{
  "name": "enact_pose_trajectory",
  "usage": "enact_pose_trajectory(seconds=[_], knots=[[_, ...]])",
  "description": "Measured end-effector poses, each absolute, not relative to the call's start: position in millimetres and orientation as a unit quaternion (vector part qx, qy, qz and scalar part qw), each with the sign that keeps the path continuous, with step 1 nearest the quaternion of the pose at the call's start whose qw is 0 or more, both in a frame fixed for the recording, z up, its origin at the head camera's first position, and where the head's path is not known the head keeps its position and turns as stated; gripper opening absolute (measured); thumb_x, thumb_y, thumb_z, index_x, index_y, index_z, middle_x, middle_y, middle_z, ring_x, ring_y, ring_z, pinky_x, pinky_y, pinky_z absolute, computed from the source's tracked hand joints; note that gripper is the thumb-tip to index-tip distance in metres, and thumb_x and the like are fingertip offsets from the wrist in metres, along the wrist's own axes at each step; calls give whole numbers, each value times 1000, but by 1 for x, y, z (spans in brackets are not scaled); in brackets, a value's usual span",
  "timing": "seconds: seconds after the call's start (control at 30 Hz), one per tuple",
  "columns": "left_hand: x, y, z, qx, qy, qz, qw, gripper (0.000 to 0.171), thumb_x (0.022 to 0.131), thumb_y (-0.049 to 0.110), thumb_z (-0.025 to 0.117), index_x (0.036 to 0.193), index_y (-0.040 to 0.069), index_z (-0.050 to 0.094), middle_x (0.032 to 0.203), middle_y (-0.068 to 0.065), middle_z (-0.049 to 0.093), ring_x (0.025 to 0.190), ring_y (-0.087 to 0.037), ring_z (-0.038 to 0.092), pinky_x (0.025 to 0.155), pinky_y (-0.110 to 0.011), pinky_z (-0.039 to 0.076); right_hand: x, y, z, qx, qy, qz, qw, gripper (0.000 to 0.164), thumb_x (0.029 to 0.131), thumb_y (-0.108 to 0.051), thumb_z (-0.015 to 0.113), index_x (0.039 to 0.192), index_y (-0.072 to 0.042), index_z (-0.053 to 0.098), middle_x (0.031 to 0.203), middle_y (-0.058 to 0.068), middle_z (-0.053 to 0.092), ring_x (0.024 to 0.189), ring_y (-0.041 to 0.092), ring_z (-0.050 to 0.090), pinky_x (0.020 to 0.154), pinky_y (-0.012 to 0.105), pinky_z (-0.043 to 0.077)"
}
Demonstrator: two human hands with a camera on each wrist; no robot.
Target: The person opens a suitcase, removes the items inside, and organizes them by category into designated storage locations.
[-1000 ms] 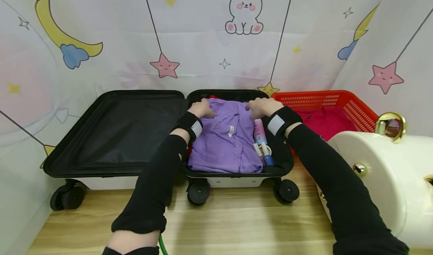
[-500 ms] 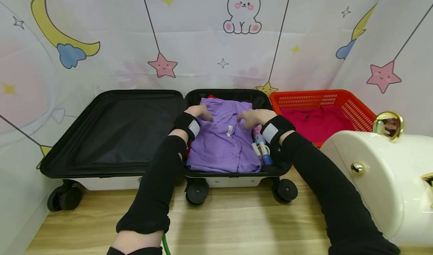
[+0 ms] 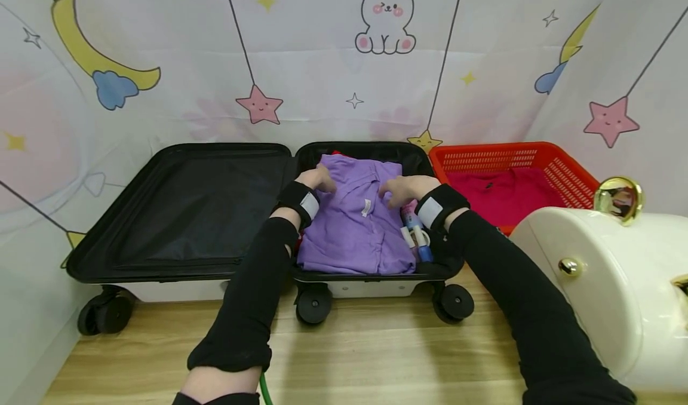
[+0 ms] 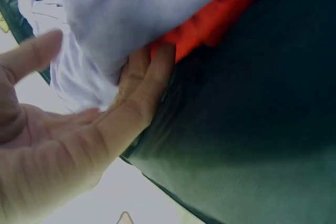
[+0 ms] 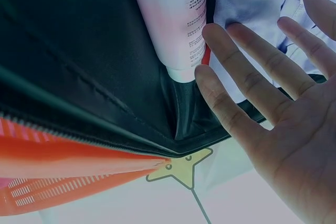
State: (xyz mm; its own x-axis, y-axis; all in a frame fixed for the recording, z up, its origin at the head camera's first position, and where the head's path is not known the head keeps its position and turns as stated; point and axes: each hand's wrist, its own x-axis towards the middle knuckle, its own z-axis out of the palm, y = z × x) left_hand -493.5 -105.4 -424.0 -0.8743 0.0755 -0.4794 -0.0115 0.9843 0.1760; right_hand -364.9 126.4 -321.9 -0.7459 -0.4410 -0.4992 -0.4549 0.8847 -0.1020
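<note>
A folded purple garment point(image 3: 349, 238) with a white neck label lies in the right half of an open black-lined suitcase point(image 3: 204, 205). My left hand point(image 3: 318, 179) is at its left edge. In the left wrist view, fingertips reach down between the purple cloth and the suitcase wall, beside red cloth point(image 4: 197, 32) underneath. My right hand point(image 3: 408, 189) is over the garment's right side with its fingers spread, holding nothing; whether it touches the cloth, I cannot tell. A pink-and-white bottle point(image 5: 173, 19) stands out beside those fingers, along the suitcase's right wall.
White-and-blue items point(image 3: 419, 244) lie below the bottle in the suitcase. To the right stands a red basket point(image 3: 572, 181) holding a dark pink garment point(image 3: 505, 193). A glossy white rounded object with gold knobs point(image 3: 586, 273) is at the right front. Behind hangs a printed cloth point(image 3: 322, 34).
My right hand has moved left and toward me, from the garment's upper right edge to over its right side. The left hand has shifted slightly toward me. The garment stays in place.
</note>
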Motion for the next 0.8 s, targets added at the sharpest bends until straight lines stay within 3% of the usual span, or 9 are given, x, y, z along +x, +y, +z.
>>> enact_pose_trajectory(seconds=[0.1,0.2,0.27,0.4,0.5,0.57,0.67,0.73,0.8], knots=[[-469,-104,-401,21,969,111,220,74,87,27,49,150,-7,29,146,-22,43,104,-30,56,86,-40,50,-365,126,-323,-245,934,16,258,49,95,-17,56,143,-9,54,148,21,51,130,35,48,112,55,40],[-427,-100,-362,31,965,153,211,49,90,21,52,131,-6,48,126,-17,49,96,-28,54,81,-37,47,-366,125,-325,-246,933,19,260,50,95,-17,57,144,-9,53,150,20,50,132,36,48,114,56,39],[-403,-96,-339,28,958,196,206,39,92,19,58,123,-4,53,113,-14,54,93,-26,54,81,-35,47,-366,125,-326,-245,933,21,263,50,96,-18,57,145,-9,53,150,20,51,132,36,50,114,56,39],[-380,-87,-319,39,949,260,172,20,89,19,65,91,4,53,81,-4,52,69,-17,52,68,-28,45,-366,126,-326,-238,934,22,267,50,97,-20,58,146,-10,52,150,19,51,133,36,50,114,57,39],[-375,-78,-316,49,940,292,171,29,90,23,66,78,9,44,71,2,43,60,-10,45,60,-22,39,-365,127,-325,-234,934,21,268,51,97,-21,58,146,-11,51,150,19,51,132,35,51,114,57,39],[-374,-71,-316,64,938,291,178,30,91,29,66,83,7,47,77,2,41,67,-10,43,61,-21,36,-365,128,-326,-231,934,19,271,51,97,-21,59,146,-12,51,149,18,52,128,34,52,112,55,41],[-371,-61,-316,89,944,260,182,39,93,34,64,109,-1,56,95,-4,50,83,-15,50,72,-23,43,-364,129,-326,-230,934,16,275,51,97,-21,59,147,-12,51,147,17,53,122,32,54,109,52,45],[-367,-57,-314,94,950,241,173,56,93,33,62,132,-6,48,116,-12,56,102,-22,56,87,-29,49,-364,130,-326,-228,934,12,276,51,97,-21,58,147,-13,50,144,17,55,120,31,54,107,51,46],[-365,-54,-312,86,952,245,161,69,93,29,61,144,-9,35,133,-21,54,117,-30,57,100,-36,49,-364,132,-325,-230,936,7,267,50,97,-21,57,146,-13,51,142,17,56,120,31,55,106,51,47]])
